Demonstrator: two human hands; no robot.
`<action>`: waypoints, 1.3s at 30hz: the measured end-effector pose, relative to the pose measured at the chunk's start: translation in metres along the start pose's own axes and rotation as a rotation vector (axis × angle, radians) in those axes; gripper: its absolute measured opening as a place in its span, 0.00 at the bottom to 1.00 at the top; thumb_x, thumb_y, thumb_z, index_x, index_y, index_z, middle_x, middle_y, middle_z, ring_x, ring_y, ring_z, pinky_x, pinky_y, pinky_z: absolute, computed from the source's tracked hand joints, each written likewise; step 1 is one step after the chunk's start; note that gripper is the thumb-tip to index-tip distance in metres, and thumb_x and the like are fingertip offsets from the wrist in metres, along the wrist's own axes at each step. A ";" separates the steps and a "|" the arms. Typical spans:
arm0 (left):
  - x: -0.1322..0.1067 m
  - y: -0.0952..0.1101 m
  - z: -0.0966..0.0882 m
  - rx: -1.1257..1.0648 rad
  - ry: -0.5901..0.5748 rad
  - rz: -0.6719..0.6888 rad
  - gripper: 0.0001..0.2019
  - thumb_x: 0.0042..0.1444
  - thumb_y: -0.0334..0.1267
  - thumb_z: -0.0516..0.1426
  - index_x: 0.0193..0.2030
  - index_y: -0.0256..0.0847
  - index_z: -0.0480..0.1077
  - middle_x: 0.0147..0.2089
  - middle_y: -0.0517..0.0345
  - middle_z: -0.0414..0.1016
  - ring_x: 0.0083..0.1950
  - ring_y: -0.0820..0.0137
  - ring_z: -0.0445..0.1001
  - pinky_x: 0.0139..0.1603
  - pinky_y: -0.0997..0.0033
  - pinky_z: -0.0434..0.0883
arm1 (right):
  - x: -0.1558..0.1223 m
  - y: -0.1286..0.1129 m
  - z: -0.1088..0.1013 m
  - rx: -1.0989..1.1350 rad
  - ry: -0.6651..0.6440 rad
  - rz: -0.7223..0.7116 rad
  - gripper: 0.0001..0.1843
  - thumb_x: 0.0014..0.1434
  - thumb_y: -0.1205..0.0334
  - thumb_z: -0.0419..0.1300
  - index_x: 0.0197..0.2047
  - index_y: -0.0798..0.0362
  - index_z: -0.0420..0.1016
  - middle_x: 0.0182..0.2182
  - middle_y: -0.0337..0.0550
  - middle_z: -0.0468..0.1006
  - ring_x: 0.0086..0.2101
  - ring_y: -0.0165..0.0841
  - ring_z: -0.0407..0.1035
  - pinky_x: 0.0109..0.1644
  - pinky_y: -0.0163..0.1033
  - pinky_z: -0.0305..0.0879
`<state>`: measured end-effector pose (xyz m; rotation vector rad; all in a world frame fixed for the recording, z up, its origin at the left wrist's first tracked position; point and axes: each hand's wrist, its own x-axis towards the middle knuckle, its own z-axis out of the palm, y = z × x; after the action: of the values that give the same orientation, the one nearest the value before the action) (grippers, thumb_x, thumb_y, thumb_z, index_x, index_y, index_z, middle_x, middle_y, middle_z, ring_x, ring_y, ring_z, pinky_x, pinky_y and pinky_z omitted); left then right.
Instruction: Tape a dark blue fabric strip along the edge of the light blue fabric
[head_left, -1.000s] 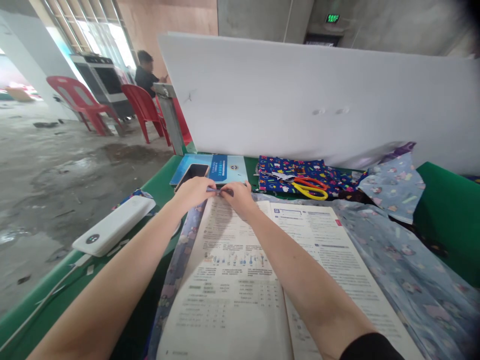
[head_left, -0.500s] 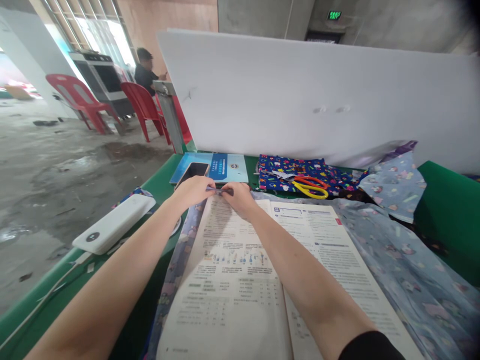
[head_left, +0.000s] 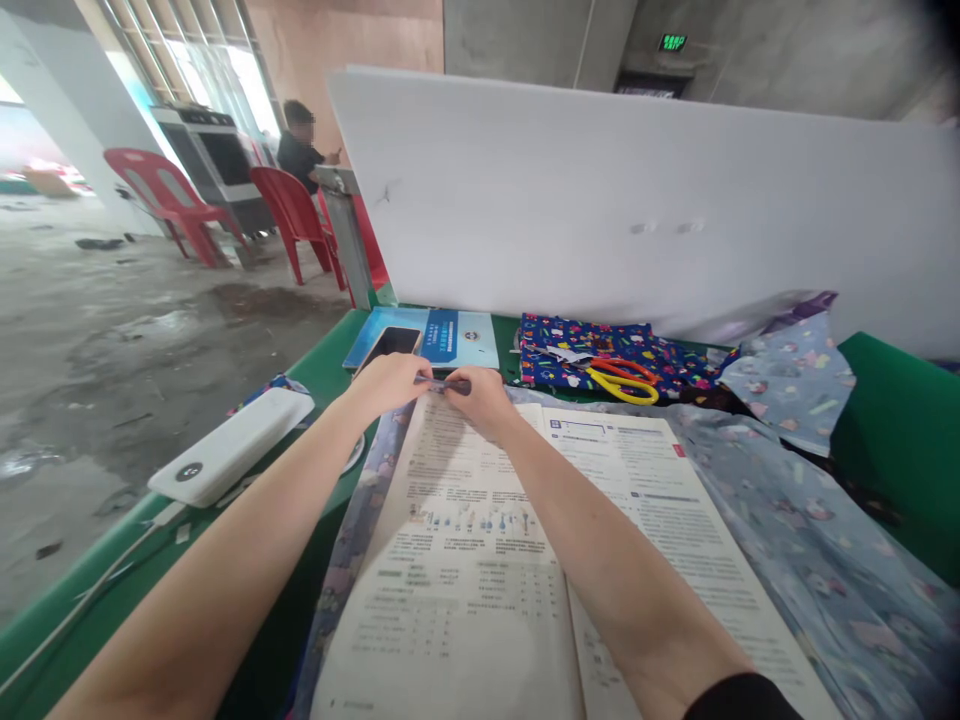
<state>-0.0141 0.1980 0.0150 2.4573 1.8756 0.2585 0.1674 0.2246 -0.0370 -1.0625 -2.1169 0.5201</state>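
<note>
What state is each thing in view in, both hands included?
Book: open
Patterned sheet: spread beneath the book
Scissors: lying flat, blade opening unclear
Phone: screen dark
Power bank: cable attached
Blue booklet: closed
Exit sign: lit
Left hand: pinching thin strip
Right hand: pinching same thin strip

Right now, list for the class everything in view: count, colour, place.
table: 1, green, foreground
open book: 1, cream, mid-table
pale-blue fabric: count unclear, around book
dark-blue fabric: count unclear, beyond book
thin strip: 1, purplish-grey, book's far edge
scissors: 1, orange-yellow, on dark-blue fabric
booklet: 1, blue, table's far left
phone: 1, dark, on booklet
power bank: 1, white, table's left edge
cable: 1, white, at power bank
panel: 1, white, beyond table
chairs: 2+, red, left background
person: 1, dark-topped, beyond chairs
exit sign: 1, green, upper-right
left grip: 1, bare, pinching strip
right grip: 1, bare, pinching strip
</note>
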 end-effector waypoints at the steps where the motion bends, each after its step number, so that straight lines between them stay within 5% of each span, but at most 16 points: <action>1: 0.000 0.000 0.001 0.006 0.003 -0.002 0.13 0.58 0.44 0.51 0.40 0.44 0.75 0.41 0.55 0.80 0.39 0.62 0.76 0.38 0.69 0.66 | 0.000 0.000 0.000 -0.002 0.001 0.000 0.04 0.54 0.65 0.62 0.33 0.50 0.78 0.35 0.39 0.81 0.40 0.34 0.72 0.49 0.40 0.60; 10: 0.000 0.000 0.001 0.013 0.014 0.000 0.13 0.56 0.40 0.51 0.42 0.42 0.74 0.43 0.54 0.80 0.43 0.62 0.77 0.42 0.68 0.68 | 0.000 -0.001 -0.002 0.006 -0.020 0.000 0.06 0.58 0.65 0.60 0.36 0.51 0.79 0.37 0.41 0.81 0.41 0.33 0.71 0.50 0.39 0.60; 17: -0.004 0.016 -0.011 0.110 0.299 -0.021 0.12 0.54 0.32 0.51 0.41 0.38 0.73 0.43 0.51 0.78 0.47 0.60 0.75 0.47 0.65 0.68 | 0.003 0.005 0.003 0.020 -0.043 -0.012 0.07 0.60 0.65 0.59 0.39 0.52 0.79 0.40 0.43 0.81 0.42 0.34 0.73 0.49 0.38 0.63; 25: -0.012 0.035 -0.014 0.045 0.042 -0.080 0.09 0.55 0.41 0.55 0.38 0.46 0.76 0.39 0.57 0.80 0.41 0.62 0.77 0.35 0.70 0.67 | 0.002 0.003 0.000 -0.034 -0.066 -0.029 0.08 0.61 0.66 0.58 0.41 0.52 0.79 0.40 0.43 0.81 0.41 0.34 0.73 0.48 0.38 0.63; 39: -0.008 0.033 0.001 0.108 0.071 -0.119 0.10 0.55 0.42 0.55 0.38 0.48 0.78 0.39 0.55 0.81 0.43 0.60 0.78 0.37 0.70 0.68 | 0.004 0.005 0.003 0.013 -0.093 0.066 0.09 0.61 0.65 0.58 0.40 0.52 0.80 0.39 0.43 0.82 0.41 0.34 0.73 0.50 0.40 0.62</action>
<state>0.0159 0.1818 0.0171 2.4213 2.1095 0.2496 0.1660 0.2308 -0.0401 -1.1231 -2.1619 0.6250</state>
